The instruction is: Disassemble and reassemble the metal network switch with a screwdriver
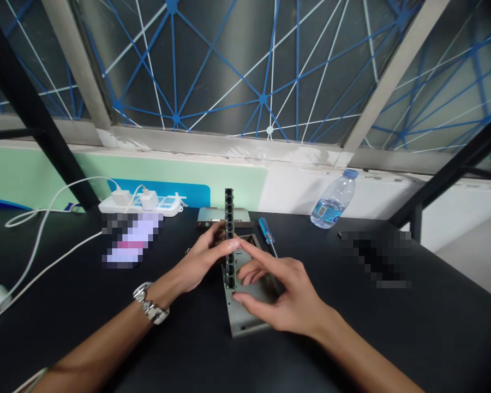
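Note:
My left hand (200, 261) is closed around a circuit board (229, 267), thumb on its near side. The board stands on edge, and a row of several black network ports faces me. My right hand (282, 289) is beside its right side with thumb and fingers spread. The right index fingertip meets the board by my left thumb, and the right thumb tip is at the board's lower end; whether it touches I cannot tell. Below lies an open grey metal case (249, 322), partly hidden by my right hand. A metal cover (241, 215) is behind the board.
A blue-handled screwdriver (265, 230) lies right of the case. A water bottle (331, 202) stands at the back right, near a blurred dark item (376, 259). At the left are a white power strip (167, 205), a blurred phone-like item (135, 240) and loose white cables (41, 240).

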The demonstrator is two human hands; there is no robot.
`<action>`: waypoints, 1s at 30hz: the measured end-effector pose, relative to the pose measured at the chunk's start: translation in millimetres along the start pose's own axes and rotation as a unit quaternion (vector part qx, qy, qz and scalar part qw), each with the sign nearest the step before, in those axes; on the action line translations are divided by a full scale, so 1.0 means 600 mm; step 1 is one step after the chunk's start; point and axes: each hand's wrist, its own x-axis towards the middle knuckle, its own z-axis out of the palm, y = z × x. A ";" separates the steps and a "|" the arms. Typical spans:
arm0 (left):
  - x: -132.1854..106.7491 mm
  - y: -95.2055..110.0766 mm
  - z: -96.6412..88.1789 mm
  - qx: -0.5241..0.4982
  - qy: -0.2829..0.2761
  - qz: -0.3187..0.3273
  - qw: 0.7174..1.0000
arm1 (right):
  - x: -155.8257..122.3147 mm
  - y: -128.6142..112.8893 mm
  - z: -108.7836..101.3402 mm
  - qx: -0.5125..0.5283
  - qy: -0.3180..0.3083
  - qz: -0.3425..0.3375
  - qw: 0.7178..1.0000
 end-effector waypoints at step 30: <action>-0.003 0.006 0.013 -0.012 0.035 0.024 0.999 | -0.004 -0.026 0.006 -0.181 -0.045 -0.091 0.978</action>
